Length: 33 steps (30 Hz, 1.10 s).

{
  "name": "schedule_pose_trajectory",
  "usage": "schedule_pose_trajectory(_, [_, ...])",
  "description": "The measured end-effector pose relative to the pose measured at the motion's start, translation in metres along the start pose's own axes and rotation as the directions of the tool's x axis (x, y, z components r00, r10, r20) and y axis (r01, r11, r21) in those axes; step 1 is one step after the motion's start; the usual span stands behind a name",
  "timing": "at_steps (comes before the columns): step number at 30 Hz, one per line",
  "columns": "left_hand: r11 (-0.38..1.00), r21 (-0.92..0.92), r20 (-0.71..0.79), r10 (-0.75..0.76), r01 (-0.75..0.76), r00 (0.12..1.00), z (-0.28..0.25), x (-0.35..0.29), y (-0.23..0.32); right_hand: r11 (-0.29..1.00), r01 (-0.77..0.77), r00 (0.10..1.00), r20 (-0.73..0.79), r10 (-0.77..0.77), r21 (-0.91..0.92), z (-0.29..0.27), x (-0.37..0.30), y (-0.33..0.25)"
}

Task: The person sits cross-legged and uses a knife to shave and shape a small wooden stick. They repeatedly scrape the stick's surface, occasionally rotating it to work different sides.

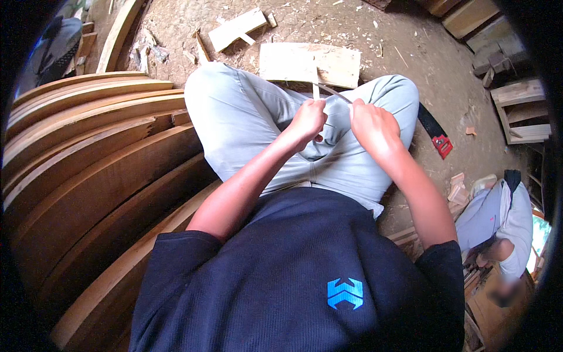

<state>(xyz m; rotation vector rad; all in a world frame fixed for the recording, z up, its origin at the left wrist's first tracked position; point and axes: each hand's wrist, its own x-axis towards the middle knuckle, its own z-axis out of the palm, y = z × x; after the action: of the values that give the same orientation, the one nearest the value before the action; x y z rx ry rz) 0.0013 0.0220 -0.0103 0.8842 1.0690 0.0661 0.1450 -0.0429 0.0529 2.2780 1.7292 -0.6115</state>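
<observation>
My left hand [309, 122] is closed around a thin, pale wooden stick [316, 91], which points away from me. In my right hand [374, 124] is a knife [335, 94], its handle hidden by my fingers. The narrow blade slants left toward the stick and looks to meet or cross it; I cannot tell whether they touch. Both hands are above my lap, between my bent knees. Just beyond the stick's far end, a pale wooden board [281, 63] lies on the ground.
Long curved-looking planks [99, 158] are stacked close on my left. A handsaw [441, 145] with a red handle lies beside my right knee. Wood offcuts [237, 30] and shavings are scattered ahead. Another person [498, 217] sits at the far right, near wooden frames [522, 111].
</observation>
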Motion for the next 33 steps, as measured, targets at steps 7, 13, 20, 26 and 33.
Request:
schedule_pose_trajectory(7, [0.999, 0.042, -0.013, 0.009, -0.008, 1.0, 0.001, 0.002, -0.002, 0.999, -0.043, 0.996, -0.074, 0.044, 0.021, 0.026, 0.019, -0.001])
schedule_pose_trajectory(13, [0.999, 0.053, 0.0, -0.003, 0.003, 1.0, -0.001, -0.001, 0.001, 0.998, -0.062, 0.998, -0.023, 0.062, -0.016, 0.03, 0.052, -0.001])
schedule_pose_trajectory(20, [0.998, 0.068, -0.033, 0.006, -0.004, 0.999, 0.001, 0.001, -0.003, 1.0, -0.026, 0.998, -0.06, 0.026, -0.011, 0.011, 0.006, -0.007])
schedule_pose_trajectory(26, [0.994, 0.106, -0.026, 0.019, -0.017, 0.999, 0.0, 0.0, -0.001, 0.998, -0.057, 0.997, -0.05, 0.056, -0.015, 0.03, 0.047, -0.007])
schedule_pose_trajectory(33, [0.998, 0.059, -0.023, 0.013, -0.012, 1.0, 0.001, -0.004, 0.005, 0.997, -0.068, 0.997, 0.041, 0.067, 0.038, 0.032, 0.064, 0.002])
